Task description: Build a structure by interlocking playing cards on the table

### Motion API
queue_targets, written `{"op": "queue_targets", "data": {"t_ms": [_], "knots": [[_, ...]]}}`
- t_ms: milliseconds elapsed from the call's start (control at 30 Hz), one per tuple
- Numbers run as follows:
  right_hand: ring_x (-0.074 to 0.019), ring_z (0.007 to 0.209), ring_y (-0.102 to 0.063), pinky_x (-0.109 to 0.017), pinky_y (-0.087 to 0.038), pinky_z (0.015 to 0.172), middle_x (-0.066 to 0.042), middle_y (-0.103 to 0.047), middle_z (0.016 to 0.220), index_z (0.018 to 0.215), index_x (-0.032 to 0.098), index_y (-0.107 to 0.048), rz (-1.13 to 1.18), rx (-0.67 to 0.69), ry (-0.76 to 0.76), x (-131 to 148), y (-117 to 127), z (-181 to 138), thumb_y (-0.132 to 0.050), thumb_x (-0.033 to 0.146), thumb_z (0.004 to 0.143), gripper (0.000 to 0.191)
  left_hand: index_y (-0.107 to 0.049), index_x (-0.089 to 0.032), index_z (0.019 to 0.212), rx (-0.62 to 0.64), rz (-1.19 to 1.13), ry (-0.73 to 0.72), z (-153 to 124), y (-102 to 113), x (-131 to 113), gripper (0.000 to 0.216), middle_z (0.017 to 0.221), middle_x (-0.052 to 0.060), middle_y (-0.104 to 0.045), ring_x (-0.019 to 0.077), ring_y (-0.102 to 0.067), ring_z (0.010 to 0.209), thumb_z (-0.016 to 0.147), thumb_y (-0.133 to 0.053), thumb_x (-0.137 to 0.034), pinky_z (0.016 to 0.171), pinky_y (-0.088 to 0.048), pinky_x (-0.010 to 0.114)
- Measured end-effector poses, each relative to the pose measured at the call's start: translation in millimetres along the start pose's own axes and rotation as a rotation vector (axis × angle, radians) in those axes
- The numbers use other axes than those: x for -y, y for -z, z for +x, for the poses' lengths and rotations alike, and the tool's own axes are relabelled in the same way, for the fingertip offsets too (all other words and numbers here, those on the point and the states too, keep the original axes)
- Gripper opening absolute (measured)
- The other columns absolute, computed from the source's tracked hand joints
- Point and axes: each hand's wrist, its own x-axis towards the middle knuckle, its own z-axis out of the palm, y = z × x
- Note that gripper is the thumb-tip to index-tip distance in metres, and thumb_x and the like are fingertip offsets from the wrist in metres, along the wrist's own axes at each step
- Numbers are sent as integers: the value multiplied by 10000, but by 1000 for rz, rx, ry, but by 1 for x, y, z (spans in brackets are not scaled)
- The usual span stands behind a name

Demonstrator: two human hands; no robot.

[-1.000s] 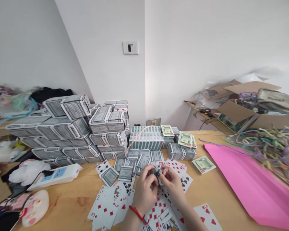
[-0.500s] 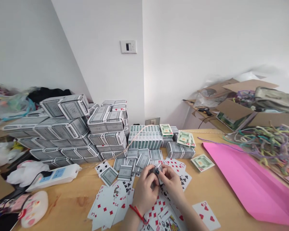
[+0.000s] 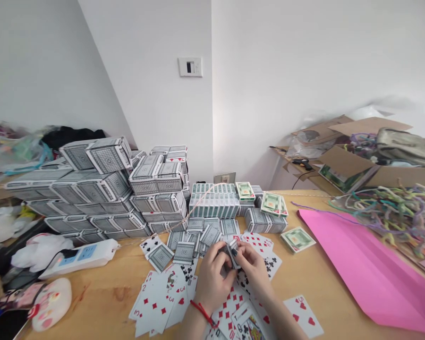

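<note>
My left hand (image 3: 216, 274), with a red string at the wrist, is closed around a folded playing card (image 3: 232, 255) with a grey patterned back. On the card's right edge my right hand (image 3: 250, 267) pinches with thumb and fingers. Whether more than one card is held I cannot tell, as the fingers cover much of it. Beneath and around both hands lie loose face-up cards (image 3: 156, 302). Behind them is a heap of folded grey-backed cards (image 3: 184, 252). A five of hearts (image 3: 303, 316) rests to the right of my right forearm.
Stacked blocks of folded cards (image 3: 102, 189) rise at the back left. Green card boxes (image 3: 297, 239) sit right of centre, near a pink sheet (image 3: 361, 269). A white power strip (image 3: 87, 257) lies at left; tangled coloured cords (image 3: 393, 212) and a cardboard box (image 3: 393, 175) are at right.
The fingers of both hands have shifted slightly on the folded card, and more of its white edge shows. Otherwise the scene stays the same apart from a small camera movement.
</note>
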Motion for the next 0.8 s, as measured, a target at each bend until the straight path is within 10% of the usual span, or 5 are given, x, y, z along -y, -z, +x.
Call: {"op": "queue_targets", "data": {"t_ms": [800], "knots": [[-201,712,-549,-261,-410,615,-47,-593,676,507,174,-535,-86,-38,-35,4,-1,1,-663,543,588,399,-517,-207,633,-111,66,-37,-2,-2,4,158,1100,50,-562,243,-537,1005,607,-621,-90,856,-446,393]]}}
